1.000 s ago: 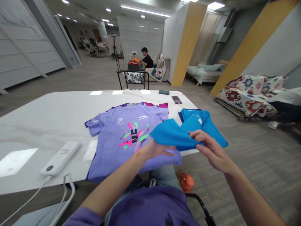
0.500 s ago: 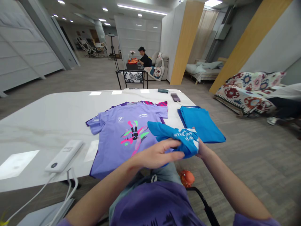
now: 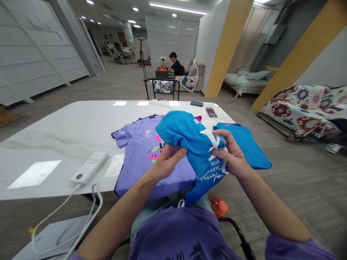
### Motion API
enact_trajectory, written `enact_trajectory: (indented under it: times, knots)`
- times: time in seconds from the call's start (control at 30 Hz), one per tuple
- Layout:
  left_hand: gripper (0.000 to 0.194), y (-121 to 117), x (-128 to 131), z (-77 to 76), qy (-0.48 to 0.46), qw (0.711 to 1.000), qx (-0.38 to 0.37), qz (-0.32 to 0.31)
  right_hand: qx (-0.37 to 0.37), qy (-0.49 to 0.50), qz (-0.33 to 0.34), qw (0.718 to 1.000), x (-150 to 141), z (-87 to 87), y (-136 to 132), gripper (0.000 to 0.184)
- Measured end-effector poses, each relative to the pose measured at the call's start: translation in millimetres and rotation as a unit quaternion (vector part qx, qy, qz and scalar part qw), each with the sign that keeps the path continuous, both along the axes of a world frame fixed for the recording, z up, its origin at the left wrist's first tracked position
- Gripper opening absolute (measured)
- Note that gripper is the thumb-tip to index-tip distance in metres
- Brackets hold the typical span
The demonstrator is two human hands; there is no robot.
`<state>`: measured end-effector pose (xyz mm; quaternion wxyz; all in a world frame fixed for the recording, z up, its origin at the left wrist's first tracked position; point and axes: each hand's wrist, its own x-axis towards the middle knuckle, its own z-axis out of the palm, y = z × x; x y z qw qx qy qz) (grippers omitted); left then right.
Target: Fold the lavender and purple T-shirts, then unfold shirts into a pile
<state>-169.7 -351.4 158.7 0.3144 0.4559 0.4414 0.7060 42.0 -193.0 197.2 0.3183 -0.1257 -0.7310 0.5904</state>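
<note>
1. Head view, surface and room: the glossy white tabletop [image 3: 89,115] carries a purple T-shirt [image 3: 135,169] laid flat. Beyond the shirt, past the far edge, stands a chair [image 3: 163,86]; farther behind, a person [image 3: 176,68] in black sits. Well to the shirt's right is a patterned sofa [image 3: 295,108].
2. Around the shirt: left, a white device [image 3: 90,166] with a cable; right, a folded blue cloth [image 3: 248,148]; beyond and rightward, a dark green case [image 3: 196,103].
3. Above the shirt's right part hangs a bunched blue garment [image 3: 187,133] with white lettering. The left hand [image 3: 170,162] grips its left side, the right hand [image 3: 231,153] its printed side; the hands are apart.
4. Hard to see: the garment covers much of the shirt's print, folds break up the lettering, and some left fingertips are hidden.
</note>
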Motion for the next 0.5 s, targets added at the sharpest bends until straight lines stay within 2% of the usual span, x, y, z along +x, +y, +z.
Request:
enact_trajectory:
  times: [0.07,0.13,0.2,0.27,0.33,0.4,0.5]
  knots:
    - [0.05,7,-2,15.8,0.08,0.995,0.016,0.049,0.064,-0.003,0.01,0.998,-8,7.5,-1,0.052]
    - [0.036,13,-2,33.8,0.206,0.974,0.034,0.083,0.127,-0.001,0.024,0.992,-15,18.2,-4,0.054]
    - [0.039,19,0,50.3,0.315,0.942,0.057,0.098,0.172,-0.005,0.017,0.985,-20,30.4,-8,0.061]
    - [0.057,23,3,63.4,0.374,0.917,0.082,0.11,0.191,-0.01,-0.023,0.981,-25,41.8,-9,0.064]
    - [0.074,24,6,72.6,0.385,0.91,0.098,0.117,0.184,-0.008,-0.073,0.98,-28,51.1,-5,0.06]
    - [0.079,22,5,78.3,0.361,0.92,0.096,0.115,0.164,0.001,-0.104,0.981,-29,58.3,3,0.055]
    - [0.05,17,-5,82.1,0.283,0.95,0.068,0.114,0.155,0.004,-0.111,0.982,-24,66.7,19,0.045]
